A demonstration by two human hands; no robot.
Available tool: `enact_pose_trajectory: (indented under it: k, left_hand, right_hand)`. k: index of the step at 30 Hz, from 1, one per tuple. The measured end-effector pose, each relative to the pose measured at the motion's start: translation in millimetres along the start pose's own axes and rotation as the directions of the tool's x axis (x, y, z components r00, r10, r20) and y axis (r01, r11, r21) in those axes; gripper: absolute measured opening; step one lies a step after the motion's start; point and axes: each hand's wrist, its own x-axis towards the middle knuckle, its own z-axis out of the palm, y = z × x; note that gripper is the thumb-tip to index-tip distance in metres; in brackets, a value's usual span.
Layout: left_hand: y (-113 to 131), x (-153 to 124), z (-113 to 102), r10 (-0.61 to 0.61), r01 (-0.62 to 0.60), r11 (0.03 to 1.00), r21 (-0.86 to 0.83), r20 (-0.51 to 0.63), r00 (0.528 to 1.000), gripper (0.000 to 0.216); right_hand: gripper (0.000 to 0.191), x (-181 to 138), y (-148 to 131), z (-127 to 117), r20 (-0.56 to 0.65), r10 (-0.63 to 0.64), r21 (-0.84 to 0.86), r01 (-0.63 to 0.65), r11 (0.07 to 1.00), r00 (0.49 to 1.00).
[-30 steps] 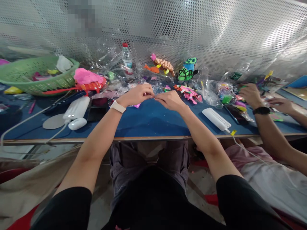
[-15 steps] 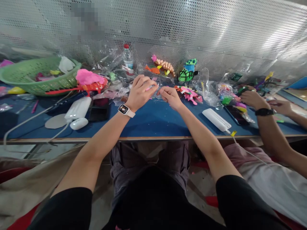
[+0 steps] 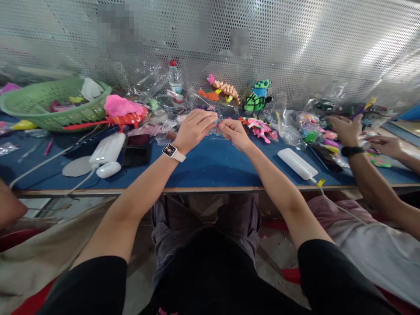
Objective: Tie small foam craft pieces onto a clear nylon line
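My left hand (image 3: 194, 128), with a white watch on the wrist, and my right hand (image 3: 233, 132) meet fingertip to fingertip above the blue table (image 3: 210, 166). Both pinch a very small piece between them that I cannot make out. Just behind the fingers lie clear plastic bags (image 3: 197, 107) and small pink parts. A pink toy piece (image 3: 259, 127) lies right of my right hand.
A green basket (image 3: 49, 103) stands far left, with a pink and red toy (image 3: 123, 111) beside it. White power banks (image 3: 106, 148) (image 3: 297, 163), a black phone (image 3: 135, 151), a water bottle (image 3: 175, 81) and coloured toy figures (image 3: 256, 98) surround me. Another person's hands (image 3: 344, 129) work at the right.
My hands lifted off the table and moved slightly away from me, staying pinched together. The person at the right raised a hand. A bit of another person appeared at the left edge.
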Motion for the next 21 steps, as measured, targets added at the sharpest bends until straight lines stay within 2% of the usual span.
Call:
enact_pose_trajectory:
  k: [5, 7, 13, 17, 21]
  left_hand:
    - [7, -1, 6, -0.15, 0.145, 0.988, -0.057, -0.106, 0.983, 0.045]
    - [11, -1, 9, -0.191, 0.18, 0.978, -0.106, -0.113, 0.975, 0.048]
    - [22, 5, 10, -0.235, 0.211, 0.938, -0.273, -0.055, 0.971, 0.052]
    - [18, 6, 11, -0.234, 0.203, 0.937, -0.283, -0.08, 0.969, 0.053]
    - [15, 5, 10, -0.207, 0.192, 0.948, -0.252, -0.034, 0.978, 0.05]
  right_hand:
    - [0.062, 0, -2, 0, 0.004, 0.02, 0.004, -0.02, 1.0, 1.0]
    - [0.062, 0, -1, -1, -0.015, 0.008, -0.005, -0.008, 1.0, 1.0]
    - [0.062, 2, 3, -1, -0.019, -0.011, -0.018, 0.011, 1.0, 1.0]
    - [0.061, 2, 4, 0, -0.006, 0.009, -0.012, -0.009, 1.0, 1.0]
    - [0.061, 2, 4, 1, -0.023, 0.04, -0.013, -0.04, 0.999, 0.999]
